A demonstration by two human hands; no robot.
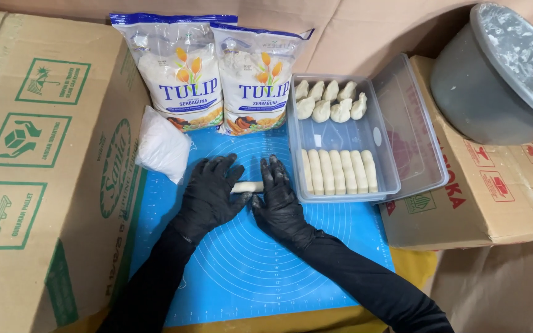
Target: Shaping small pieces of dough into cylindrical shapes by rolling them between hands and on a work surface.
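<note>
At the frame's middle, a small dough roll (247, 187) lies on the blue silicone mat (248, 265), long axis left-right, its ends under the spread fingers of the gloved left hand (210, 194) and right hand (279, 198), equally near.

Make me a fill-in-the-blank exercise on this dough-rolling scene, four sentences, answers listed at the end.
1. The left hand and right hand both wear ____ gloves.
2. The dough roll between the hands lies on a ____ silicone mat.
3. The clear plastic container holds round dough pieces at its far end and a row of ____ dough logs at its near end.
4. Behind the mat stand ____ flour bags side by side.

Missing words: black; blue; six; two
</note>
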